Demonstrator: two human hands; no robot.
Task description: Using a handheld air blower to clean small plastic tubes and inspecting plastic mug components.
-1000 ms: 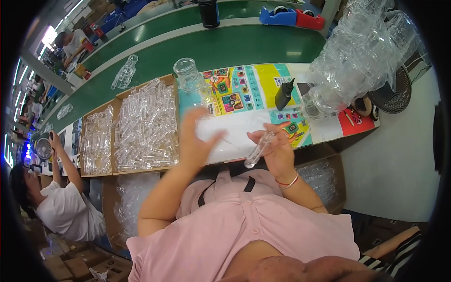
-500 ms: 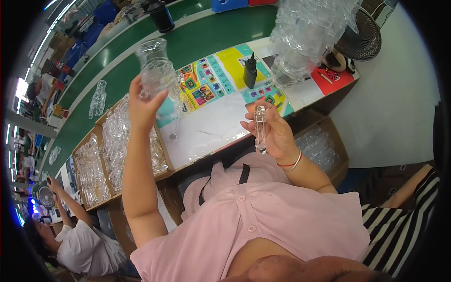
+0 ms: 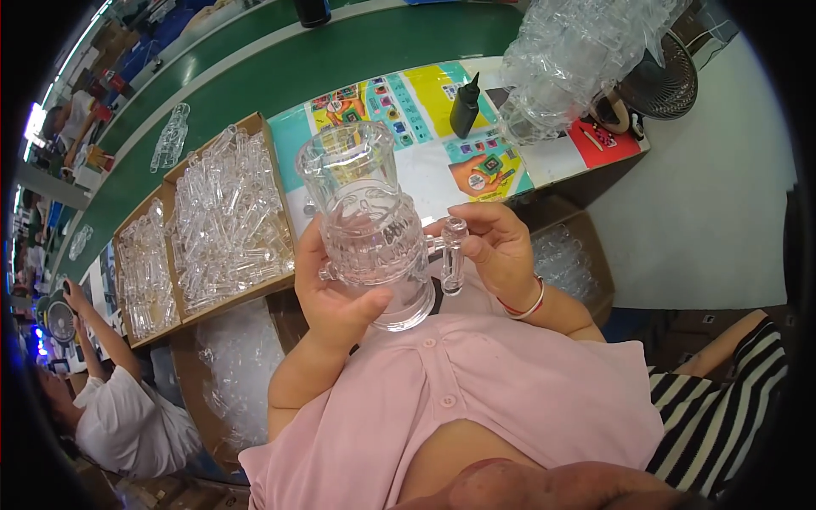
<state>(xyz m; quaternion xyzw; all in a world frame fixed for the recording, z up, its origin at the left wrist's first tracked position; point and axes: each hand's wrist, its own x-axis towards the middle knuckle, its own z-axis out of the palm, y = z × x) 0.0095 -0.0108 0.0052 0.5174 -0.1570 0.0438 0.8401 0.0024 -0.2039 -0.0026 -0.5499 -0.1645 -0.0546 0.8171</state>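
Observation:
My left hand [image 3: 336, 306] is closed around the lower part of a clear plastic mug body [image 3: 374, 225], which tilts in front of my chest with its flared rim away from me. In my right hand [image 3: 503, 255] a clear plastic handle [image 3: 453, 268] is pinched between thumb and fingers. It sits at the mug's right side, close to or touching a small stub on the wall; the exact contact is hard to make out. Clear handle pieces [image 3: 225, 208] fill a divided carton [image 3: 279, 183] on the left. A black nozzle bottle [image 3: 465, 110] stands beyond my right hand.
Clear plastic cups [image 3: 569, 68] are heaped at the back right, beside a black fan [image 3: 670, 81]. A green conveyor belt [image 3: 246, 76] curves behind the table. Cartons holding clear plastic [image 3: 242, 374] sit below the table edge. A co-worker [image 3: 136, 425] is at the far left.
My left hand has brought the mug body from over the table's far left down toward my chest. The handle in my right hand now meets or nearly meets the mug's side.

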